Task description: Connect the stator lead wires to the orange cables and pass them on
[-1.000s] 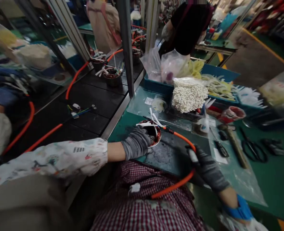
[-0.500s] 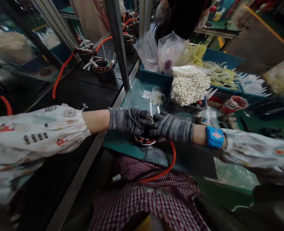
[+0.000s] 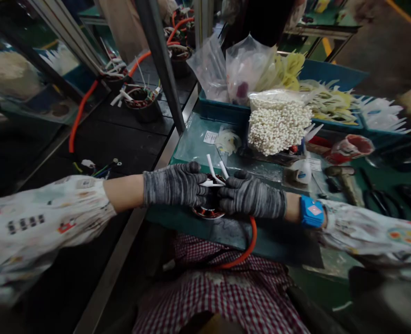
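Note:
My left hand (image 3: 176, 184) and my right hand (image 3: 252, 197), both in grey knit gloves, meet over a copper-wound motor stator (image 3: 208, 214) on the green mat (image 3: 233, 232). The gloves hide most of the stator. White sleeved leads (image 3: 213, 168) stick up between my hands, and my left fingertips press on one lying crosswise. My right fingers curl down at the stator's top, and what they grip is hidden. An orange cable (image 3: 251, 243) loops down below my right hand. A blue wristband (image 3: 311, 211) circles my right wrist.
A blue tray (image 3: 222, 111) holds plastic bags, with a bag of white beaded parts (image 3: 278, 123) in front. A small white bottle (image 3: 303, 171), a hammer (image 3: 346, 185) and scissors (image 3: 379, 199) lie to the right. More wound stators (image 3: 141, 104) stand on the black bench (image 3: 122, 134) at left.
My right hand has moved from the orange cable, near my lap, to the stator beside my left hand. Both hands have stayed together over the stator in the last half second, and the view has shifted slightly.

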Action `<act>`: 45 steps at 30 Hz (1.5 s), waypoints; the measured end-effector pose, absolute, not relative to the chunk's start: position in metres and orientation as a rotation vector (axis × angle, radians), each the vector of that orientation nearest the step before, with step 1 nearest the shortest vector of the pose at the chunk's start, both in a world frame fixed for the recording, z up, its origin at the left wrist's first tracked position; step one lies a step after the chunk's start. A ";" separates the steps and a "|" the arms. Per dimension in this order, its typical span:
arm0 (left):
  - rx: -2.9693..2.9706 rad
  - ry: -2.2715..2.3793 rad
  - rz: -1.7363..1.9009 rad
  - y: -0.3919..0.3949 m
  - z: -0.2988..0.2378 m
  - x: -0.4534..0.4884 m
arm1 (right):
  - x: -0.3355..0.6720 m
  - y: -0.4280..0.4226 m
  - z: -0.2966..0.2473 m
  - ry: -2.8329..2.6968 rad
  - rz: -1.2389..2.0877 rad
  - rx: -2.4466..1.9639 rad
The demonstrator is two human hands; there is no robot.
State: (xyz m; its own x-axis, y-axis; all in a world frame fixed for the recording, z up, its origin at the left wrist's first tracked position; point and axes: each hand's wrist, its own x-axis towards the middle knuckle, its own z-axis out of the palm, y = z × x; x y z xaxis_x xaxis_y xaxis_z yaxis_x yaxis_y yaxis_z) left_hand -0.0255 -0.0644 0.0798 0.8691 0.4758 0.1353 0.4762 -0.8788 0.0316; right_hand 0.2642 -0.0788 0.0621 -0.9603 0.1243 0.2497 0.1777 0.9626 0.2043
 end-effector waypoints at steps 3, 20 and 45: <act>-3.092 -0.396 0.104 -0.066 0.086 -0.036 | 0.275 -0.107 0.039 -2.650 -0.352 -0.415; -3.288 -0.835 -0.238 -0.046 0.095 0.054 | 0.341 -0.147 0.035 -1.933 0.165 -1.119; -2.826 -0.675 -0.913 -0.118 0.081 0.066 | 0.291 -0.189 0.044 -1.631 0.477 -1.151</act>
